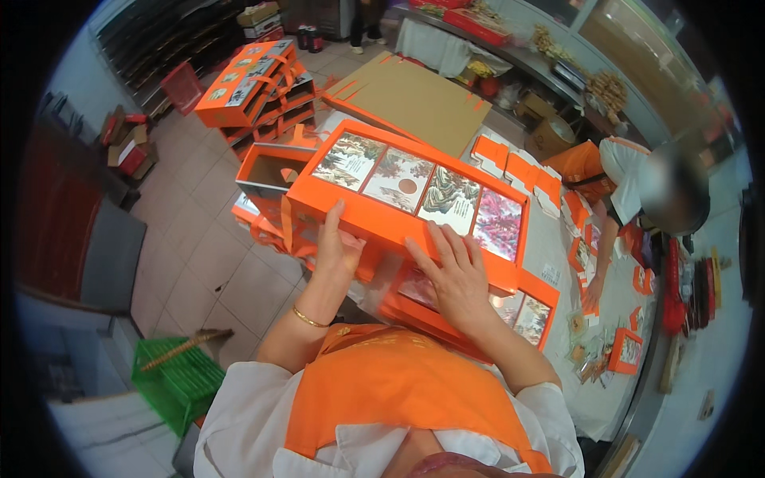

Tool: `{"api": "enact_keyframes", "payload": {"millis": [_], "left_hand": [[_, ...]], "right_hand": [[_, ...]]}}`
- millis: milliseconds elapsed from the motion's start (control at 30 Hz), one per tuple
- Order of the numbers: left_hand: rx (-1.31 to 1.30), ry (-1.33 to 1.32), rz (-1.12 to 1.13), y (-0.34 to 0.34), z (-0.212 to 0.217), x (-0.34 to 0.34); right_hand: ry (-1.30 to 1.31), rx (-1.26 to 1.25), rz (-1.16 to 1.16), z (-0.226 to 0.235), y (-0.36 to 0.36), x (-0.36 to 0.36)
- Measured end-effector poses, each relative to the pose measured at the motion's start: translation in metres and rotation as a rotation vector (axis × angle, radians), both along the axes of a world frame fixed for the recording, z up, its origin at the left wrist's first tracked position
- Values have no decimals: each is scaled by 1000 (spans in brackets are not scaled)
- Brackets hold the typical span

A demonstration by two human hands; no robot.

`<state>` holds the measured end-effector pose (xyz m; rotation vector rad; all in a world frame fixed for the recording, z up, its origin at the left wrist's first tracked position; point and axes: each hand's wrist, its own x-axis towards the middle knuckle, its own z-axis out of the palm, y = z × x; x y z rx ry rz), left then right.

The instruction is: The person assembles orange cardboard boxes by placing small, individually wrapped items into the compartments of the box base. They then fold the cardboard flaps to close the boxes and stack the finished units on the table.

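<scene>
A long orange gift box (382, 211) lies tilted in front of me, with several smaller illustrated boxes set side by side in it. My left hand (339, 245) is at its near side towards the left end, thumb up against the wall and fingers bent at the lower edge, partly hidden. Flat and spread, the fingers of my right hand (456, 275) rest over the near rim, right of the middle. Beyond the left end stands an open orange carton (271, 169) with a dark inside. Another filled orange box (538, 315) lies under and nearer to me.
Stacked orange boxes with ribbon handles (249, 84) stand at the far left. A large brown board (414, 99) lies beyond the work. To the right, a co-worker's hand (592, 295) is among small cartons on the table (542, 382). A green crate (175, 382) sits lower left.
</scene>
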<state>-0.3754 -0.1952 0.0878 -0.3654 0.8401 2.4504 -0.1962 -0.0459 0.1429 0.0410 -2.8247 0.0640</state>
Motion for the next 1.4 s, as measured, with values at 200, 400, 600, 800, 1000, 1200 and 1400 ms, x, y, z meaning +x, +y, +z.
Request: {"api": "enact_keyframes", "payload": {"millis": [200,400,600,800,1000,1200,1400], "left_hand": [[26,-12,-61,-14,8,-5],[-2,-1,-57,-19,15,2],[-38,326,-65,-24,39,23],[-1431,1512,-194,-69,-16,0],[-1555,1715,-309,-93,-41,-24],[-1567,1800,-235,-95,-50,-30],[-1405,1817,-186,-103,-57,-47]], "right_hand": [[43,175,-45,-2,-8,-24],[63,259,1,2,-5,-32],[-7,-45,17,22,16,-39],[-65,-70,111,43,28,-42],[-27,-191,227,73,32,-43],[-99,-419,267,83,27,-66],[-284,-481,159,45,29,-98]]}}
